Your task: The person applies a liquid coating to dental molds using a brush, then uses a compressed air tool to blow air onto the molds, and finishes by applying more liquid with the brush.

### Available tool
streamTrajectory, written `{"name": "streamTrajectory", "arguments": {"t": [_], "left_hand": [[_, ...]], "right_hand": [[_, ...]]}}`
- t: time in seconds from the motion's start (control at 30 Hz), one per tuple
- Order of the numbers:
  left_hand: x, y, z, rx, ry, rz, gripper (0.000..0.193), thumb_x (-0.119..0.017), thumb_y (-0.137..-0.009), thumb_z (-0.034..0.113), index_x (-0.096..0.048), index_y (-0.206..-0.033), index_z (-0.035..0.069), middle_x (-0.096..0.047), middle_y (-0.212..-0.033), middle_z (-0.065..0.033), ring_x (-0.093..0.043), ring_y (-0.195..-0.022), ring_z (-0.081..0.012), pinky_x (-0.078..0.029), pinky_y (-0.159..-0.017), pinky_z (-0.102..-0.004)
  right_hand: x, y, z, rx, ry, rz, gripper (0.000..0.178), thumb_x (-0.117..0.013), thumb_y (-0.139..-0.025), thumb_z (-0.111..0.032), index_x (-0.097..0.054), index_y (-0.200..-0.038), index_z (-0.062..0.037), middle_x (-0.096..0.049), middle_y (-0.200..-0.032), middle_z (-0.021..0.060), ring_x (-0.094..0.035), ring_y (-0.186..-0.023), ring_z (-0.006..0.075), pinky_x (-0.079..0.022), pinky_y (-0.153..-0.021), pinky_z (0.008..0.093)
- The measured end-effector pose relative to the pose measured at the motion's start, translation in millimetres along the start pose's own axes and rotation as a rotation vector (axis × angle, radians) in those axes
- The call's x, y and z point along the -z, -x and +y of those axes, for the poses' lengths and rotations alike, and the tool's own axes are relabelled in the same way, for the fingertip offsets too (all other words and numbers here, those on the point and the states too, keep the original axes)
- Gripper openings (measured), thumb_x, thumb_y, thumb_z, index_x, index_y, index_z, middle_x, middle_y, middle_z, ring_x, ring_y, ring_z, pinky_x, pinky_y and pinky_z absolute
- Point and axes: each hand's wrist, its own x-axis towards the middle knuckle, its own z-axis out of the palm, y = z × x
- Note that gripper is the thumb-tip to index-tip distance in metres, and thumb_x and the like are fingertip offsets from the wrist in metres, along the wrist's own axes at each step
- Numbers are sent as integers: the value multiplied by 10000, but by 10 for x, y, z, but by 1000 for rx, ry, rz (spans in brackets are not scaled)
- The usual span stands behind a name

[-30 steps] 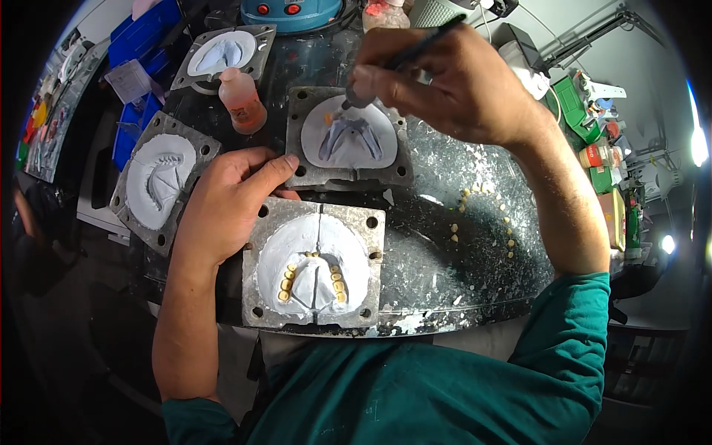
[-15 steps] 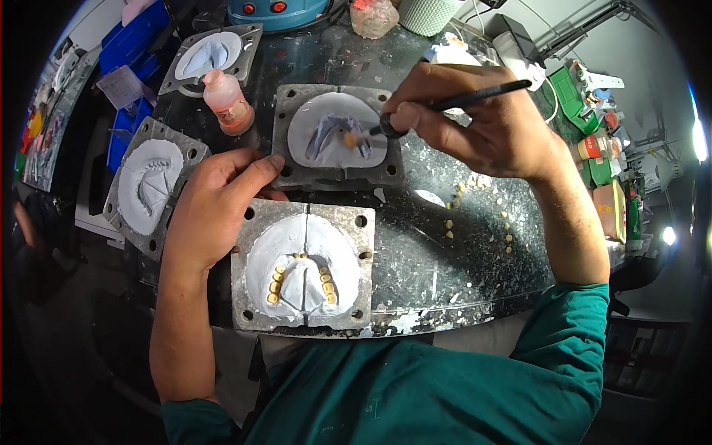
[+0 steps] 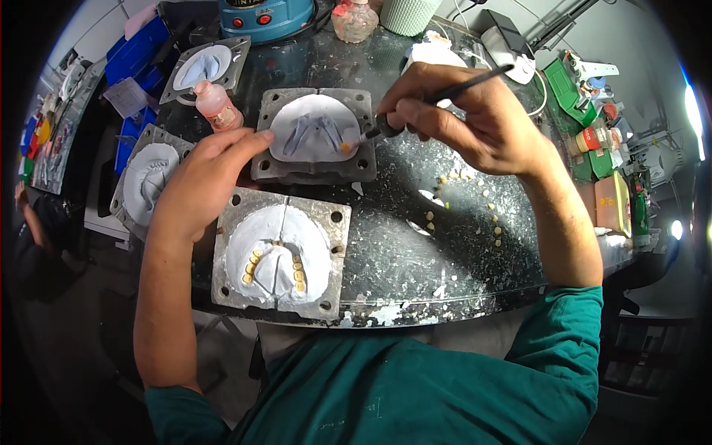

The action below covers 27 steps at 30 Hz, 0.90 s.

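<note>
My right hand [image 3: 475, 122] grips a slim black-handled brush [image 3: 480, 78] between thumb and fingers. Its orange-tan bristle tip touches the right end of the grey arch-shaped hollow [image 3: 315, 135] in white plaster. That plaster fills a metal denture flask half [image 3: 311, 173]. Against the flask's left side, my left hand [image 3: 196, 170] is closed, thumb on the edge; its fingertips are mostly hidden. Nearer to me lies another flask half [image 3: 337, 256], its plaster holding two rows of yellowish false teeth [image 3: 299, 274]. A pink bottle [image 3: 219, 111] stands just beyond my left hand.
Loose false teeth [image 3: 495, 219] are scattered to the right on the black, plaster-stained bench [image 3: 408, 274]. Two more filled flask halves lie at the left [image 3: 152, 178] and back left [image 3: 204, 68]. A blue machine [image 3: 278, 16] and a jar [image 3: 356, 24] stand behind. Another person's hand [image 3: 21, 194] shows far left.
The brush tip has moved from inside the hollow to its right end. The view has shifted, so the bench things appear further left. My left hand stays at the flask.
</note>
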Motion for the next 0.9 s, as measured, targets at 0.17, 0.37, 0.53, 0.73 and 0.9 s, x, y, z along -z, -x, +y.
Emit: {"name": "streamTrajectory", "arguments": {"t": [0.17,0.37,0.53,0.73,0.9], "left_hand": [[-202,-73,221,-16,-55,129,527,-559,-1017,426,-621,-1355,26,-656,-1323,-103,-623,-1176,-182,-473,-1032,-347],[-132,-480,261,130,43,43,412,-670,-987,309,-642,-1183,-53,-707,-1120,-103,-675,-1020,-167,-535,-893,-275],[-135,-507,326,-18,252,-105,235,-689,-978,199,-591,-1135,55,-667,-1084,-72,-661,-960,-138,-546,-845,-290],[-143,-417,299,-275,381,-150,260,-656,-1002,138,-545,-1225,64,-677,-1165,-103,-607,-1146,-150,-480,-970,-326],[-229,-313,288,-337,373,-155,312,-687,-984,129,-543,-1257,83,-668,-1226,-88,-591,-1162,-124,-428,-1014,-299]], "right_hand": [[-54,110,-87,-100,-96,13,207,-591,-1030,-192,-661,-1048,2,-695,-837,144,-693,-760,272,-530,-686,353],[-101,218,43,-271,-289,116,281,-565,-1052,-229,-695,-965,5,-676,-740,52,-656,-664,122,-522,-623,297],[-73,61,54,-332,60,284,265,-568,-1036,-238,-690,-1022,-4,-724,-812,73,-687,-687,140,-543,-623,301],[-141,-91,67,0,-215,295,269,-641,-1006,-278,-725,-931,-34,-713,-737,93,-714,-657,223,-539,-607,322],[-25,-99,-124,-46,-78,373,236,-661,-989,-260,-732,-930,-43,-718,-785,107,-703,-663,246,-528,-600,348]]}}
